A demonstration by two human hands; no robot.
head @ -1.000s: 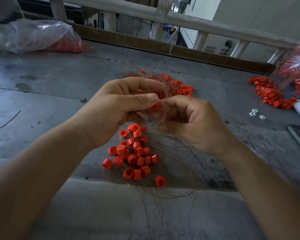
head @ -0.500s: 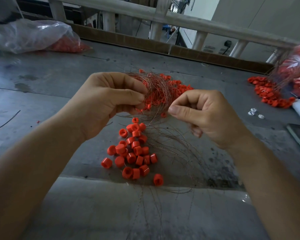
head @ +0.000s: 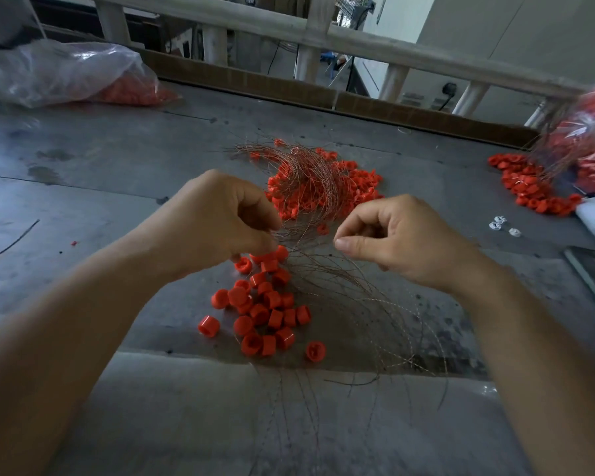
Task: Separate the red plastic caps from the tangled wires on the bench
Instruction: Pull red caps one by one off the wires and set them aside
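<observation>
Head view: at frame centre your left hand (head: 220, 228) and right hand (head: 402, 242) each pinch the tangled wires (head: 306, 173) above loose red caps (head: 265, 310) on the table (head: 117, 173).

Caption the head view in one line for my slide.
The left hand and right hand pinch tangled wires above loose red caps on the bench.
</observation>
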